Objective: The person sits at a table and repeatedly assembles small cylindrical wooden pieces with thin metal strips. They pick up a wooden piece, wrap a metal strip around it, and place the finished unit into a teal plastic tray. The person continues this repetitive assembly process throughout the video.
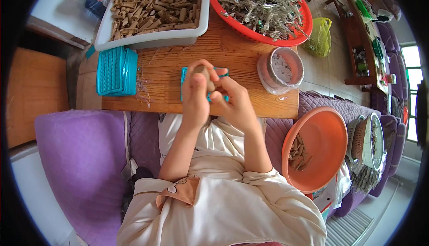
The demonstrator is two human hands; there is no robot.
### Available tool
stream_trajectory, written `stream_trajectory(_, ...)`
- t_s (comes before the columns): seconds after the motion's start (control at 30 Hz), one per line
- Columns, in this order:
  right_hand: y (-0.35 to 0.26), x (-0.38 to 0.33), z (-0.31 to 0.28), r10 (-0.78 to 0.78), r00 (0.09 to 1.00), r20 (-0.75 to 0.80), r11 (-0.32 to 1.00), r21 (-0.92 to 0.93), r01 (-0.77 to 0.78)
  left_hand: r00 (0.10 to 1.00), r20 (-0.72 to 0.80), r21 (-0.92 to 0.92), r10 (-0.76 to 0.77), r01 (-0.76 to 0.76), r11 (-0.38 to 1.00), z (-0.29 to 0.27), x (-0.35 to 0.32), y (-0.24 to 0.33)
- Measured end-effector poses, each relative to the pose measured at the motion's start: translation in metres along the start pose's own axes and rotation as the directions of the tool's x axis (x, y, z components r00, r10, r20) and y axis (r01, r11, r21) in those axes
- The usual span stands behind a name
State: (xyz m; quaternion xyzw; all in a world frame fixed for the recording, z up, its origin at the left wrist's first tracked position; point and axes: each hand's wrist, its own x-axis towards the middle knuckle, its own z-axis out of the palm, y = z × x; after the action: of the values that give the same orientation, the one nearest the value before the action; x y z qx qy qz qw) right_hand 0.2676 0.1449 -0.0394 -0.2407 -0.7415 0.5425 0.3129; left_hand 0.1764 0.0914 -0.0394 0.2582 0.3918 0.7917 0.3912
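Brown tubes (156,2) in white tray (152,39)

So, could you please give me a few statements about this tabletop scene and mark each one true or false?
1. Both hands, left hand and right hand, meet on a small tan piece above a teal tray. True.
2. The white tray holds silvery strips. False: it holds brown tube-like pieces; the silvery strips lie in the red basket.
3. A stack of teal trays lies on the wooden table to the person's left. True.
4. The orange bowl stands on the table. False: it rests off the table, on purple cushioning to the person's right, with a few brown pieces inside.
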Motion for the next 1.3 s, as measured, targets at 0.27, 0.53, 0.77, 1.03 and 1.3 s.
stream_trajectory(0.27,0.04,0.012,-0.128,0.101,0.885,-0.454,0.786,-0.509,-0.35,0.999,-0.025,-0.113,-0.034,0.031,0.993,-0.035,0.015,0.006)
stream_trajectory(0.53,0.091,0.047,-0.151,0.269,0.927,-0.263,0.414,-0.837,-0.358,0.972,0.18,0.147,-0.153,0.127,0.981,-0.005,0.005,-0.006)
stream_trajectory(0.77,0.093,0.059,-0.139,0.263,0.901,-0.346,0.397,-0.812,-0.428,0.7,0.672,0.571,-0.24,-0.284,0.77,0.113,0.026,0.008)
stream_trajectory(1.03,0.061,0.047,-0.139,0.123,0.881,-0.458,0.691,-0.597,-0.407,0.431,0.781,0.515,-0.452,-0.854,0.077,0.242,0.062,0.006)
stream_trajectory(1.3,0.044,0.011,-0.158,0.014,0.864,-0.504,0.729,-0.586,-0.353,0.495,0.839,0.456,-0.225,-0.866,-0.202,0.176,0.164,0.04)
